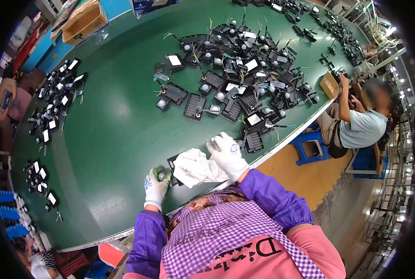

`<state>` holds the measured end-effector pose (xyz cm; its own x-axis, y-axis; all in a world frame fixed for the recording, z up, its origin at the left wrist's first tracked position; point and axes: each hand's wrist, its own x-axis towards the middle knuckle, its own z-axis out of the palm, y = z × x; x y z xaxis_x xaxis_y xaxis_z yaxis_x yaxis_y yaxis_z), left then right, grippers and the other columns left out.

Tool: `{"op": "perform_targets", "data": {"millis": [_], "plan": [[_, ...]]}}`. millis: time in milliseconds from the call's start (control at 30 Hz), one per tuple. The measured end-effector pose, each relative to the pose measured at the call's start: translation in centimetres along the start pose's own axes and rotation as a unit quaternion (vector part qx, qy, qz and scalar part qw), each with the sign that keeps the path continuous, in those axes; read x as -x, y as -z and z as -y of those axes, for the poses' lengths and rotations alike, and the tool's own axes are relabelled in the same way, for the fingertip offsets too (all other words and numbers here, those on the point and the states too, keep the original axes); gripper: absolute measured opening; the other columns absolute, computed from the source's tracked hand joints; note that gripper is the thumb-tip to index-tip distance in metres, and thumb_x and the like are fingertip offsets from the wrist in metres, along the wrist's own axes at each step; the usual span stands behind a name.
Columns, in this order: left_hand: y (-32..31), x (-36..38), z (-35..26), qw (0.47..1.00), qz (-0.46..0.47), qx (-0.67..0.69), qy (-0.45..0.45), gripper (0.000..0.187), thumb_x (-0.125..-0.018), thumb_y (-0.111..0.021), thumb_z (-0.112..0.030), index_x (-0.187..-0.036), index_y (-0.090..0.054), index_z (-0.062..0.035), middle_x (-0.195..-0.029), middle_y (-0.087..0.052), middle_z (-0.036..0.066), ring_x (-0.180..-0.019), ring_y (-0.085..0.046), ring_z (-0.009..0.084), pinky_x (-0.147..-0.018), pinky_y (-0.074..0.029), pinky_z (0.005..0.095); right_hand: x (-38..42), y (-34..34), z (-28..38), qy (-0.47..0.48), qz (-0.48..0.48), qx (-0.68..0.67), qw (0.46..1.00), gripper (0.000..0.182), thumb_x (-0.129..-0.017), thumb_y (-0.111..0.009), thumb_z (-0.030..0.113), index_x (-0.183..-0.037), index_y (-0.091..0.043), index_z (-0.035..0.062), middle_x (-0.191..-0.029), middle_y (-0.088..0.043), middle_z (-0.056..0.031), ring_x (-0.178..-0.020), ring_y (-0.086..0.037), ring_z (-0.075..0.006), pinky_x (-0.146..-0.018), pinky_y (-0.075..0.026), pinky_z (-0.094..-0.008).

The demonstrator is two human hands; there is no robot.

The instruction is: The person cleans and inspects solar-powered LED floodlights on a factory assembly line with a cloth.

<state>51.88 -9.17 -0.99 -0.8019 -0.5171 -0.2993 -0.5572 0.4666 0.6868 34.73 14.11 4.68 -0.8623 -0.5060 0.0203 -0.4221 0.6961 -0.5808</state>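
White gloves cover both hands. My left hand (155, 189) is closed round the sensor end of a black lamp unit (172, 162), beside something green. A crumpled white cloth (193, 167) lies over much of that unit at the table's front edge. My right hand (226, 153) is at the cloth's upper right side, its fingers bent; whether they pinch the cloth I cannot make out. Just right of this hand lies another black unit (253, 142), part of a big pile of black lamps (235, 69) with round sensors and coloured wires.
The green table (105, 153) carries more lamps (56, 100) along its left side and others (342, 37) at the far right. A seated person (363, 125) works at the right edge by a small cardboard box (329, 85). A blue stool (309, 148) stands beside the table.
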Motion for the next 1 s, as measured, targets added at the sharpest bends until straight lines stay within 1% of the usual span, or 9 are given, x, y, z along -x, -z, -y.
{"op": "perform_targets", "data": {"millis": [33,200,333,467,567,633,767,933,1000], "plan": [[0.2,0.2,-1.5,0.997,-0.023,-0.066,-0.014,0.043,-0.074,-0.081,-0.022,-0.108,-0.063,-0.0022,-0.093,-0.069,0.015,-0.081,-0.066,0.0296,-0.075,-0.052,0.0364,0.2,1.4,0.8,-0.013,-0.061,-0.069,0.996,0.026,-0.089,-0.064,0.025,-0.077,-0.059,0.0024,-0.078,-0.055,-0.0134,-0.076,-0.057,-0.0338,-0.067,-0.047,-0.0426],[1.1,0.1,-2.4,0.999,0.026,0.042,0.022,0.041,-0.075,-0.082,-0.023,-0.103,-0.063,0.0005,-0.092,-0.07,0.017,-0.084,-0.067,0.0288,-0.077,-0.051,0.035,2.6,-0.3,0.4,-0.069,-0.053,-0.1,0.991,0.029,-0.087,-0.066,0.027,-0.098,-0.064,0.0003,-0.098,-0.066,-0.0157,-0.085,-0.063,-0.0322,-0.075,-0.05,-0.0362],[-0.5,-0.7,-0.1,0.987,0.056,0.149,0.031,0.041,-0.076,-0.083,-0.02,-0.104,-0.063,0.0009,-0.093,-0.069,0.013,-0.082,-0.063,0.0194,-0.076,-0.051,0.0316,4.0,-1.6,2.4,-0.124,0.159,-0.025,0.979,0.032,-0.089,-0.061,0.027,-0.108,-0.063,0.0027,-0.106,-0.064,-0.0184,-0.1,-0.061,-0.0354,-0.086,-0.048,-0.0409],[-0.3,-0.4,0.0,0.975,0.08,0.206,0.033,0.037,-0.078,-0.081,-0.014,-0.107,-0.063,0.0007,-0.095,-0.068,0.009,-0.083,-0.061,0.0147,-0.075,-0.05,0.0286,5.1,1.1,3.1,-0.025,0.059,-0.25,0.966,0.025,-0.089,-0.061,0.015,-0.111,-0.063,0.0032,-0.121,-0.06,-0.0174,-0.099,-0.063,-0.0358,-0.086,-0.05,-0.0363],[0.2,-0.6,-0.6,0.964,0.105,0.237,0.053,0.035,-0.081,-0.078,-0.011,-0.109,-0.062,0.0003,-0.094,-0.067,0.005,-0.081,-0.059,0.0117,-0.073,-0.05,0.0265,6.3,6.5,1.3,0.097,0.132,-0.015,0.986,0.028,-0.088,-0.063,0.015,-0.115,-0.067,0.0108,-0.137,-0.053,-0.0192,-0.1,-0.066,-0.0366,-0.086,-0.053,-0.0368],[0.3,-0.7,-0.7,0.954,0.123,0.262,0.076,0.032,-0.085,-0.075,-0.011,-0.112,-0.063,-0.0003,-0.092,-0.066,0.002,-0.079,-0.058,0.0095,-0.07,-0.05,0.0248,7.4,6.5,-1.8,0.074,0.168,0.1,0.978,0.03,-0.088,-0.06,0.012,-0.117,-0.067,0.0188,-0.137,-0.051,-0.0235,-0.101,-0.065,-0.0385,-0.087,-0.053,-0.0377],[1.3,-0.5,-2.0,0.943,0.155,0.285,0.071,0.039,-0.083,-0.076,-0.009,-0.117,-0.061,0.0006,-0.1,-0.066,0.004,-0.083,-0.058,0.0094,-0.071,-0.05,0.0236,8.3,6.5,-2.4,-0.052,0.021,-0.055,0.997,0.039,-0.086,-0.065,0.015,-0.125,-0.063,0.0118,-0.137,-0.052,-0.0224,-0.111,-0.062,-0.0357,-0.09,-0.052,-0.0344],[1.6,-1.4,-1.3,0.91,0.24,0.329,0.072,0.043,-0.082,-0.075,-0.008,-0.121,-0.06,0.002,-0.102,-0.067,0.005,-0.083,-0.06,0.0098,-0.074,-0.051,0.0241,6.8,4.3,2.2,-0.162,0.068,-0.175,0.969,0.079,-0.078,-0.076,0.022,-0.142,-0.038,-0.0064,-0.14,-0.044,-0.0287,-0.127,-0.049,-0.0379,-0.104,-0.042,-0.0371],[2.1,-2.1,-1.3,0.901,0.281,0.324,0.059,0.042,-0.08,-0.076,-0.008,-0.118,-0.061,0.002,-0.1,-0.068,0.006,-0.082,-0.06,0.0094,-0.074,-0.051,0.0246,6.5,-1.3,-0.8,-0.172,0.09,-0.087,0.977,0.077,-0.077,-0.076,0.027,-0.14,-0.042,-0.0027,-0.136,-0.049,-0.0268,-0.123,-0.053,-0.0373,-0.101,-0.044,-0.0363]]}}
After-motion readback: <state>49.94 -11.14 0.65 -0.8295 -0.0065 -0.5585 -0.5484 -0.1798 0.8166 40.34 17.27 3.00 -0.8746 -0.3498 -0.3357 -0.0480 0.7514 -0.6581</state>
